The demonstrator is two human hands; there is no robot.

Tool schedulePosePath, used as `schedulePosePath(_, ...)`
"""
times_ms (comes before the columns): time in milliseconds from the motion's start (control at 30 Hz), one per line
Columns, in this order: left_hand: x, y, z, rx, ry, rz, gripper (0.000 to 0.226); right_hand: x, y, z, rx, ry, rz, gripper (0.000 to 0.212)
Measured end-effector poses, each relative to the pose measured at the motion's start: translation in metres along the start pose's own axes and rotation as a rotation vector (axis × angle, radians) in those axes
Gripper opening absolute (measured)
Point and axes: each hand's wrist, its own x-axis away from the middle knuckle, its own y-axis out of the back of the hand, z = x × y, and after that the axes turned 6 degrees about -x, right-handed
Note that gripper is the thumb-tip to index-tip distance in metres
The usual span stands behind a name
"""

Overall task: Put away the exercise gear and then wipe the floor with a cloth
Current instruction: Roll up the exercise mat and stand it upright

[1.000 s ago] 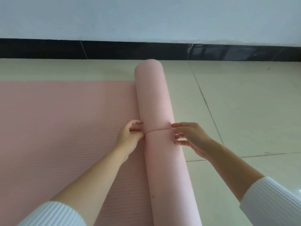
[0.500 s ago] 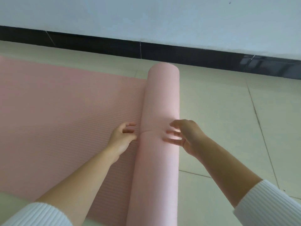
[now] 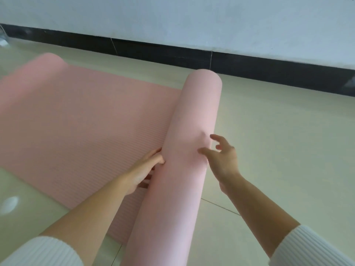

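So the pink exercise mat (image 3: pixel 80 120) is about half rolled. The rolled part (image 3: pixel 184 160) is a fat tube running from the bottom of the view up toward the black baseboard (image 3: pixel 269 70), tilted a bit to the right at the far end. The flat, ribbed part stretches off to the left over the pale tiled floor (image 3: pixel 278 141), and its far left end curls up a little.

The left hand (image 3: pixel 142 173) is tucked in right at the seam where the roll meets the flat mat. Its fingers are pressed together and pushed up against the left side of the tube, with the fingertips partly hidden behind the roll's curve, so I can't tell exactly what they're gripping, if anything.

The right hand (image 3: pixel 221 158) is on the other side of the roll, fingers spread and loosely curled. Thumb and a fingertip or two sit over the upper right face of the tube, looks like touching or just barely off it, a bit blurry there. Nothing pinched on that side.

White ribbed sleeves (image 3: pixel 311 248) are pushed up on both forearms. White wall above the baseboard.
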Motion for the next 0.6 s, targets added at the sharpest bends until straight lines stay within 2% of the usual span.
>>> schedulePosePath(67, 0.001, -0.003, 0.003, 0.022, 0.02, 0.051, 0.035, 0.003, 0.004, -0.011, 0.013, -0.091, 0.114, 0.058)
schedulePosePath(133, 0.002, -0.009, 0.0, 0.003, 0.002, 0.068, 0.033, 0.005, 0.008, -0.015, -0.086, -0.188, 0.182, 0.058)
schedulePosePath(267, 0.002, -0.021, -0.012, -0.006, -0.058, 0.101, 0.038, -0.003, 0.031, -0.016, -0.198, -0.216, 0.252, 0.051)
schedulePosePath(467, 0.012, -0.064, -0.04, -0.11, -0.219, 0.215, 0.037, -0.001, 0.091, -0.019, -0.257, -0.271, 0.233, 0.039)
schedulePosePath(600, 0.025, -0.106, -0.054, -0.155, -0.275, 0.338, 0.044, 0.01, 0.143, -0.03, -0.303, -0.308, 0.178, 0.043)
